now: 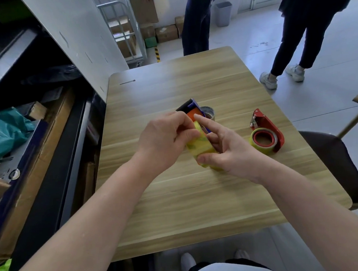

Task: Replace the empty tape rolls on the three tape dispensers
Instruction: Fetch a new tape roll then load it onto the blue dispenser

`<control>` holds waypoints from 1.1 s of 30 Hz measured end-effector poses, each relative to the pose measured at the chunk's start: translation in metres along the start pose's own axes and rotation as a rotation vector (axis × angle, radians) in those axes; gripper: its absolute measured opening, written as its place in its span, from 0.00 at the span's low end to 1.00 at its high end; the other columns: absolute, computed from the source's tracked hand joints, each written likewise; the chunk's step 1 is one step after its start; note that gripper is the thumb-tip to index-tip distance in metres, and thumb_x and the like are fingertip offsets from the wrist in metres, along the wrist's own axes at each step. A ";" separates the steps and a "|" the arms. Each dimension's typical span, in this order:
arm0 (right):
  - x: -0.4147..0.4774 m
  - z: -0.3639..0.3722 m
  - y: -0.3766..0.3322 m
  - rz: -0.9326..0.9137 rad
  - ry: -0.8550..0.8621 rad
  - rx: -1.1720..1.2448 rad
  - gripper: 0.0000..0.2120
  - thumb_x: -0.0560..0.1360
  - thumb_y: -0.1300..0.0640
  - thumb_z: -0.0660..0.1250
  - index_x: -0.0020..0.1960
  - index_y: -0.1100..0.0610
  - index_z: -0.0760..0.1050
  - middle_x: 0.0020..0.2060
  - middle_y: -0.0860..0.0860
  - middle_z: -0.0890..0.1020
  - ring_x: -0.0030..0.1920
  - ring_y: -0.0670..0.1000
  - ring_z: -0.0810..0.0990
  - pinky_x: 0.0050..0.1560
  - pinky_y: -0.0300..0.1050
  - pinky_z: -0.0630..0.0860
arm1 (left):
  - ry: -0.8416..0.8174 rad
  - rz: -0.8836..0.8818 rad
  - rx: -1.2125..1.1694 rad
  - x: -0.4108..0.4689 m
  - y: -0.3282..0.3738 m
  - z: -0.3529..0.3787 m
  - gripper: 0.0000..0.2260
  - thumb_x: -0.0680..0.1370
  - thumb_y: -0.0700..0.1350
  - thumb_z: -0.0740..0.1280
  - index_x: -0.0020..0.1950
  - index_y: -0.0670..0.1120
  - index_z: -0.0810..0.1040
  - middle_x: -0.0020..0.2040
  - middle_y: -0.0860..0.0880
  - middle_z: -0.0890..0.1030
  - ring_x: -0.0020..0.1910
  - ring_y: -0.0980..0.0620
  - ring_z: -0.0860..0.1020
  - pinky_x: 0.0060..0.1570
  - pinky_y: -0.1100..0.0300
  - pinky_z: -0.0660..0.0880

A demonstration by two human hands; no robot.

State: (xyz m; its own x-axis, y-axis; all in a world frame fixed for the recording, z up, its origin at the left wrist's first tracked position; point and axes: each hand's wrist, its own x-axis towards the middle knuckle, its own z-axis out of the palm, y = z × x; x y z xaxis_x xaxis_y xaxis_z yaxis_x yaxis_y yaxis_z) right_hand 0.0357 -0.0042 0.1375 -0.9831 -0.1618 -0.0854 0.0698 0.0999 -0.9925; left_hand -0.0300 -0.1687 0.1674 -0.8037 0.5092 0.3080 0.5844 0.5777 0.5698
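A yellowish tape roll (198,147) is held above the middle of the wooden table (189,198). My right hand (228,151) grips the roll from the right, index finger stretched toward the orange part of a blue tape dispenser (190,110). My left hand (163,140) pinches the roll's top edge from the left. The blue dispenser is partly hidden behind both hands. A grey empty roll (208,111) lies just behind it. To the right, a red tape dispenser (267,130) lies on the table with a yellowish roll mounted on it.
A thin dark strip (127,82) lies at the table's far left. Shelving with boxes and a teal bag (2,133) lines the left side. A dark chair (334,162) stands at the right edge. Two people (197,22) stand beyond the table.
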 end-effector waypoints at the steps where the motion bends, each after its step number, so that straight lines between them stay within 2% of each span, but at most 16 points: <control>1: -0.001 -0.001 0.000 -0.012 -0.003 0.008 0.42 0.72 0.75 0.68 0.78 0.48 0.57 0.46 0.48 0.80 0.44 0.41 0.81 0.46 0.37 0.77 | 0.008 0.032 0.051 -0.001 0.002 0.000 0.06 0.73 0.49 0.71 0.43 0.48 0.80 0.40 0.54 0.79 0.39 0.51 0.76 0.40 0.51 0.76; 4: -0.004 -0.002 0.003 -0.051 0.001 0.011 0.42 0.72 0.77 0.67 0.77 0.49 0.58 0.41 0.44 0.80 0.41 0.39 0.80 0.45 0.35 0.76 | 0.061 -0.029 0.054 -0.001 0.004 0.001 0.04 0.75 0.48 0.71 0.43 0.48 0.80 0.38 0.54 0.79 0.37 0.50 0.77 0.40 0.53 0.76; 6: -0.007 -0.001 0.006 -0.073 -0.001 0.006 0.42 0.71 0.78 0.67 0.77 0.50 0.59 0.41 0.43 0.80 0.40 0.37 0.79 0.44 0.34 0.75 | 0.090 -0.201 -0.168 0.005 0.004 -0.002 0.05 0.76 0.46 0.70 0.41 0.49 0.79 0.35 0.53 0.81 0.35 0.49 0.79 0.42 0.50 0.80; 8: -0.008 0.001 0.008 -0.081 -0.007 0.006 0.42 0.71 0.78 0.67 0.77 0.49 0.58 0.43 0.45 0.80 0.41 0.37 0.79 0.45 0.34 0.75 | 0.090 -0.282 -0.270 0.010 0.003 -0.005 0.06 0.77 0.45 0.69 0.40 0.51 0.78 0.35 0.52 0.82 0.32 0.53 0.80 0.40 0.51 0.81; 11: -0.007 0.000 0.009 -0.057 -0.023 0.016 0.44 0.72 0.78 0.67 0.78 0.49 0.56 0.40 0.39 0.82 0.42 0.37 0.80 0.46 0.34 0.75 | 0.061 -0.279 -0.236 0.014 0.003 -0.009 0.06 0.76 0.45 0.70 0.40 0.51 0.78 0.34 0.52 0.83 0.27 0.57 0.79 0.34 0.56 0.79; 14: -0.007 -0.005 0.004 -0.055 -0.108 -0.057 0.44 0.72 0.75 0.69 0.78 0.45 0.56 0.45 0.43 0.80 0.45 0.38 0.79 0.49 0.36 0.74 | 0.134 -0.268 -0.095 0.022 -0.007 -0.019 0.05 0.74 0.49 0.72 0.39 0.52 0.79 0.33 0.53 0.83 0.31 0.53 0.80 0.38 0.51 0.80; 16: -0.008 -0.008 0.002 -0.044 -0.151 -0.068 0.44 0.72 0.74 0.69 0.78 0.44 0.56 0.44 0.41 0.80 0.44 0.38 0.79 0.48 0.35 0.74 | 0.124 -0.255 -0.043 0.027 -0.010 -0.028 0.06 0.73 0.51 0.74 0.39 0.52 0.80 0.34 0.53 0.83 0.33 0.52 0.80 0.39 0.51 0.79; 17: -0.009 -0.009 0.003 -0.036 -0.158 -0.055 0.44 0.72 0.75 0.69 0.78 0.45 0.56 0.42 0.38 0.80 0.43 0.39 0.79 0.46 0.34 0.74 | 0.106 -0.270 -0.084 0.028 -0.009 -0.031 0.06 0.72 0.50 0.75 0.38 0.52 0.80 0.34 0.53 0.83 0.31 0.53 0.79 0.35 0.54 0.78; 19: -0.011 -0.009 0.007 -0.025 -0.155 -0.022 0.44 0.72 0.76 0.68 0.78 0.46 0.57 0.39 0.37 0.80 0.42 0.40 0.78 0.46 0.36 0.75 | 0.113 -0.392 -0.328 0.029 -0.006 -0.038 0.07 0.70 0.48 0.76 0.38 0.50 0.79 0.34 0.52 0.82 0.27 0.56 0.75 0.27 0.60 0.72; 21: -0.013 -0.006 0.014 -0.002 -0.128 0.042 0.45 0.71 0.76 0.68 0.78 0.46 0.57 0.44 0.45 0.81 0.44 0.44 0.79 0.48 0.40 0.76 | 0.185 -0.560 -0.589 0.031 -0.010 -0.045 0.09 0.68 0.49 0.77 0.40 0.49 0.79 0.36 0.52 0.80 0.28 0.57 0.72 0.26 0.62 0.69; 24: -0.010 -0.001 0.025 0.065 0.002 0.132 0.47 0.71 0.76 0.69 0.79 0.47 0.52 0.51 0.53 0.83 0.48 0.47 0.82 0.49 0.42 0.77 | 0.244 -0.693 -0.650 0.025 -0.016 -0.040 0.12 0.70 0.52 0.76 0.44 0.49 0.77 0.39 0.52 0.79 0.32 0.56 0.72 0.28 0.62 0.70; 26: -0.007 0.001 0.027 0.093 0.101 0.121 0.46 0.71 0.73 0.71 0.79 0.49 0.51 0.54 0.52 0.84 0.52 0.48 0.83 0.52 0.42 0.77 | 0.116 -0.723 -0.569 0.015 -0.012 -0.028 0.13 0.72 0.53 0.74 0.46 0.46 0.76 0.40 0.50 0.80 0.35 0.55 0.75 0.30 0.60 0.75; 28: -0.005 0.001 0.026 0.077 0.162 0.110 0.44 0.71 0.72 0.71 0.79 0.49 0.55 0.53 0.51 0.84 0.52 0.47 0.83 0.51 0.40 0.77 | -0.126 -0.746 -0.485 0.005 -0.005 -0.015 0.16 0.72 0.55 0.73 0.48 0.44 0.78 0.43 0.48 0.83 0.41 0.53 0.80 0.39 0.55 0.80; 30: -0.003 0.000 0.026 0.054 0.168 0.113 0.45 0.71 0.71 0.72 0.79 0.48 0.54 0.54 0.52 0.84 0.54 0.48 0.83 0.53 0.42 0.78 | -0.298 -0.768 -0.474 -0.002 0.000 -0.005 0.18 0.72 0.58 0.72 0.51 0.45 0.81 0.48 0.47 0.85 0.48 0.52 0.82 0.49 0.53 0.81; 32: -0.001 0.004 0.024 0.047 0.184 0.092 0.50 0.69 0.67 0.75 0.80 0.48 0.50 0.58 0.51 0.83 0.58 0.50 0.82 0.62 0.50 0.76 | -0.335 -0.789 -0.532 -0.003 0.004 0.002 0.18 0.72 0.59 0.72 0.53 0.46 0.82 0.50 0.48 0.85 0.52 0.52 0.82 0.53 0.53 0.80; 33: 0.000 0.007 0.023 0.033 0.213 0.045 0.52 0.66 0.61 0.77 0.80 0.47 0.49 0.61 0.51 0.82 0.60 0.50 0.81 0.65 0.52 0.75 | -0.319 -0.799 -0.594 -0.003 0.006 0.006 0.18 0.73 0.58 0.71 0.54 0.46 0.82 0.50 0.49 0.85 0.52 0.52 0.82 0.56 0.52 0.79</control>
State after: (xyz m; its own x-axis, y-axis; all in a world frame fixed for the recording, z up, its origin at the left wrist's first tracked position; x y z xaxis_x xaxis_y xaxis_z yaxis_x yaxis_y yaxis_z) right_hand 0.0381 -0.0092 0.1144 -0.9934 0.0529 -0.1022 0.1052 0.0572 -0.9928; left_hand -0.0235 -0.1632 0.1656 -0.8145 0.3115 -0.4894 -0.3230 0.4574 0.8286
